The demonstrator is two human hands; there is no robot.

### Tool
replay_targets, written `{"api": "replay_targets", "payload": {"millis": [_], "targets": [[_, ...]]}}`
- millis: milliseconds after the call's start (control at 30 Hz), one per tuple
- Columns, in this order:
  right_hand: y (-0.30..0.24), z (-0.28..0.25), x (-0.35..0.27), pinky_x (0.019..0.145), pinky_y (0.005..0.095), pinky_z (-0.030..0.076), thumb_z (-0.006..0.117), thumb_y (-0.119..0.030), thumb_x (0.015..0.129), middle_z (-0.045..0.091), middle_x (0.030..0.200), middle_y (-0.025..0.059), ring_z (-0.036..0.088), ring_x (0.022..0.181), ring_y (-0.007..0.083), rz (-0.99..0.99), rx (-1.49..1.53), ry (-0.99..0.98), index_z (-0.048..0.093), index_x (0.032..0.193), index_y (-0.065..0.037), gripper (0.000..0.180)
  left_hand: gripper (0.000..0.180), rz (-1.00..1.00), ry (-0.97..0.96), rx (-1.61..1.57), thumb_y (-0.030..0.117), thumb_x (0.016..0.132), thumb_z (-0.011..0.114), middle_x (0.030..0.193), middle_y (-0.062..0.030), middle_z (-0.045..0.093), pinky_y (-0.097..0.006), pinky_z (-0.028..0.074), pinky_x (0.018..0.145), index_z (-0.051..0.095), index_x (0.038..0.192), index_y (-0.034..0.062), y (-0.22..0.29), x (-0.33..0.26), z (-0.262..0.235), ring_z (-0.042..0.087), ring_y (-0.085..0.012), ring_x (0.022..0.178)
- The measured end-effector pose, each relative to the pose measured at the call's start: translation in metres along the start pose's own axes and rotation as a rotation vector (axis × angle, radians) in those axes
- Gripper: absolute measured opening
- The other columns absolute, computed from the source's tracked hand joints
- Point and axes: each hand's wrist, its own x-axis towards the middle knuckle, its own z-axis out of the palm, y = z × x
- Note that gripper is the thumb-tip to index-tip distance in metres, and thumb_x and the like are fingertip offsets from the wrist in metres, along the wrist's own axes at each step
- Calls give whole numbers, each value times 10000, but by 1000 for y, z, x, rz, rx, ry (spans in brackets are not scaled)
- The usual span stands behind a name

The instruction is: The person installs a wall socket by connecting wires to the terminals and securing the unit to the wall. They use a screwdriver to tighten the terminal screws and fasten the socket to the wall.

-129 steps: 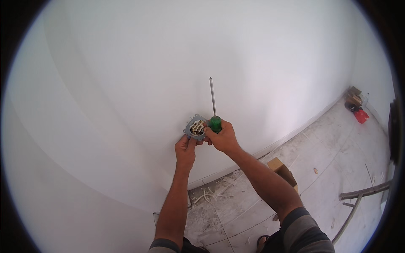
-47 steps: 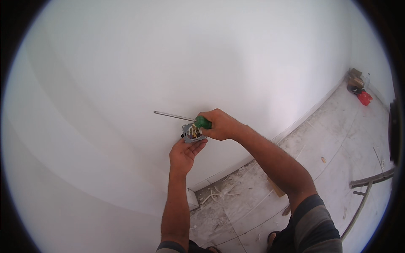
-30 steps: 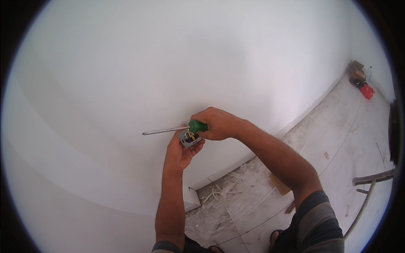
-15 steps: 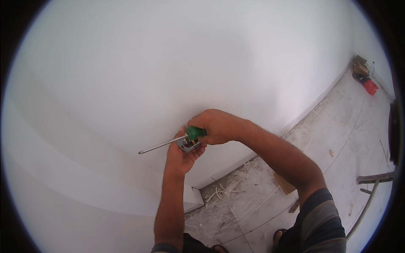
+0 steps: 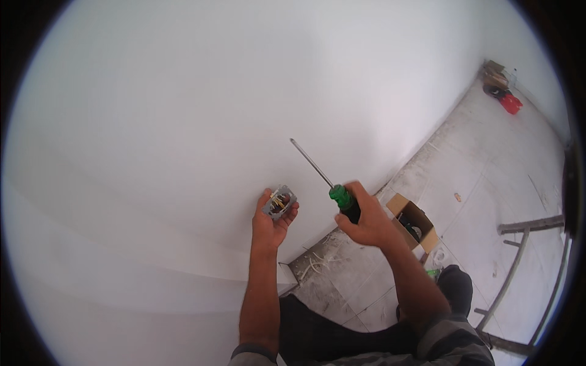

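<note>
My left hand (image 5: pixel 273 229) is raised in front of the white wall, its fingers round an electrical wall fitting (image 5: pixel 280 204). This fitting has a grey metal frame, with brass-coloured and dark parts showing in its middle. To the right of it, my right hand (image 5: pixel 368 221) grips a screwdriver (image 5: pixel 345 201) by its green and black handle. The long metal shaft slants up and left, its tip well apart from both the fitting and my left hand. Fingers cover part of the frame's lower edge.
An open cardboard box (image 5: pixel 430 240) with dark items inside stands on the tiled floor by my right forearm. White wire scraps (image 5: pixel 315 263) lie at the wall's corner. A ladder-like frame (image 5: pixel 513 274) is at right, and a red bag (image 5: pixel 511 104) with cardboard lies far right.
My right hand and the screwdriver have moved right, away from the fitting, and the shaft now points up-left. The left hand still holds the fitting. The view has shifted, revealing the box.
</note>
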Motion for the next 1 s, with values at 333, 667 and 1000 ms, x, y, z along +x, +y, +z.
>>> {"api": "replay_targets", "payload": {"millis": [333,667,1000], "targets": [[-3,51,-90,814,384,560,789,-143,836,718,1031,206,727,897,328,7,-54,219,662,1195,-3,406,373,69,-93,41,209,969,673,1106,-150,594,-459,562,913,537,1257,15,-5,6,-8,588,-324,1072],[7,83,-91,818,387,564,774,-170,845,724,1014,219,731,907,340,14,-53,304,676,1181,6,392,353,-38,-12,-72,351,1010,579,1080,-110,609,-450,538,922,596,1142,24,-1,4,4,586,-319,1017],[16,101,-92,865,420,551,758,-181,838,721,1090,200,696,986,385,56,-42,350,681,1203,-29,403,370,20,-24,-19,354,1004,585,1137,-125,570,-465,544,945,574,1175,26,-3,1,7,561,-316,1062]]}}
